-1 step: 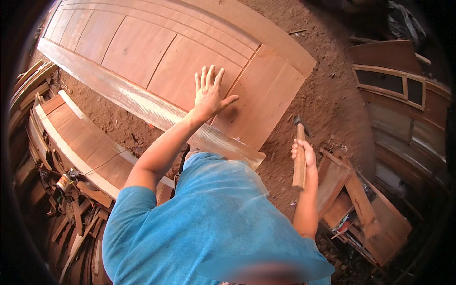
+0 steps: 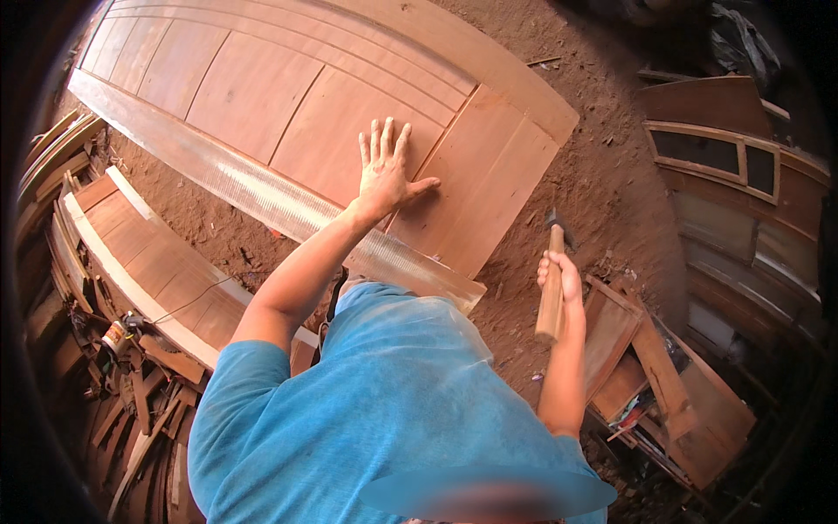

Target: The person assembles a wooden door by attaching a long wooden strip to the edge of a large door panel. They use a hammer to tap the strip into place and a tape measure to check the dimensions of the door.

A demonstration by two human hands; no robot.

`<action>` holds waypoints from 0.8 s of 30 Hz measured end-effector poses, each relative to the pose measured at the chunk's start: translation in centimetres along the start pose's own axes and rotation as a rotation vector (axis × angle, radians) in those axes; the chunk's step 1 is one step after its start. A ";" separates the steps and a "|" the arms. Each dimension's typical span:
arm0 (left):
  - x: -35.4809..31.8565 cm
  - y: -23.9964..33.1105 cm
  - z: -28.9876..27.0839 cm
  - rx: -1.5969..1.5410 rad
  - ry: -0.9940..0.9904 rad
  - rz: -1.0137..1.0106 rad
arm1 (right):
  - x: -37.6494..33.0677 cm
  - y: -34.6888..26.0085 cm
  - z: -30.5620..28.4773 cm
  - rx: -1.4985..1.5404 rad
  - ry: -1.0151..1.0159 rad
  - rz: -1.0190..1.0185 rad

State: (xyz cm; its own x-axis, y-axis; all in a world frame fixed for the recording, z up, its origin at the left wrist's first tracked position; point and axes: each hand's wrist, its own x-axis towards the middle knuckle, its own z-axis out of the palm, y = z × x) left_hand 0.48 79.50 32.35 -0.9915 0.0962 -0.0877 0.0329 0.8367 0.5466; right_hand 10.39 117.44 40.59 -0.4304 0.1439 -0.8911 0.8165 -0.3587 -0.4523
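A large wooden door (image 2: 236, 83) with grooved panels lies flat in front of me. My left hand (image 2: 384, 175) rests on it with fingers spread, next to the joint between the panels and the end rail (image 2: 476, 179). Off the door's right end, my right hand (image 2: 563, 272) grips a hammer (image 2: 552, 293) by its wooden handle. The dark metal head points away from me, and the handle's butt end faces back along my forearm. Rough, pale saw-marked wood (image 2: 209, 175) shows along the door's near edge.
Another panelled wooden door (image 2: 166, 271) lies at the left, beside a heap of scrap strips (image 2: 144, 437) and a small bottle (image 2: 115, 335). Boards (image 2: 668, 375) are piled on the right. Framed panels (image 2: 716, 157) stand farther right. The floor is bare brown earth (image 2: 602, 175).
My right hand and the hammer have shifted very slightly, with the hammer's head a little nearer to me and to the right. The left hand stays nearly in place on the door.
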 end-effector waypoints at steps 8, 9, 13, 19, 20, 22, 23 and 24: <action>1.0 -1.0 1.7 -0.069 -0.099 -0.045 | 3.8 -2.9 4.4 0.010 -0.166 0.015; 0.9 -1.1 1.7 -0.068 -0.097 -0.046 | 3.5 -3.1 3.4 0.057 -0.212 0.042; 0.9 -0.9 1.4 -0.072 -0.101 -0.050 | 3.9 -3.1 0.6 0.087 -0.144 -0.009; 1.0 -0.9 1.5 -0.025 -0.112 -0.030 | 4.8 -3.7 4.8 0.003 -0.148 -0.059; 1.0 -1.0 1.6 -0.031 -0.105 -0.035 | 4.8 -4.2 4.8 0.018 -0.160 -0.042; 1.3 -1.3 1.8 -0.044 -0.088 -0.044 | 5.1 -5.6 4.0 0.047 -0.186 -0.010; 1.3 -1.2 1.8 -0.044 -0.095 -0.042 | 5.1 -5.5 3.1 0.084 -0.226 -0.036; 1.2 -1.1 1.8 -0.044 -0.101 -0.040 | 5.2 -5.4 2.6 0.088 -0.200 -0.066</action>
State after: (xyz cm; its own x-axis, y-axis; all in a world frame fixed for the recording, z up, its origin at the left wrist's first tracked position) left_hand -0.54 79.63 30.13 -0.9740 0.1187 -0.1929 -0.0147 0.8168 0.5768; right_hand 2.76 117.76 38.52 -0.5565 -0.0131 -0.8307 0.7513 -0.4348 -0.4965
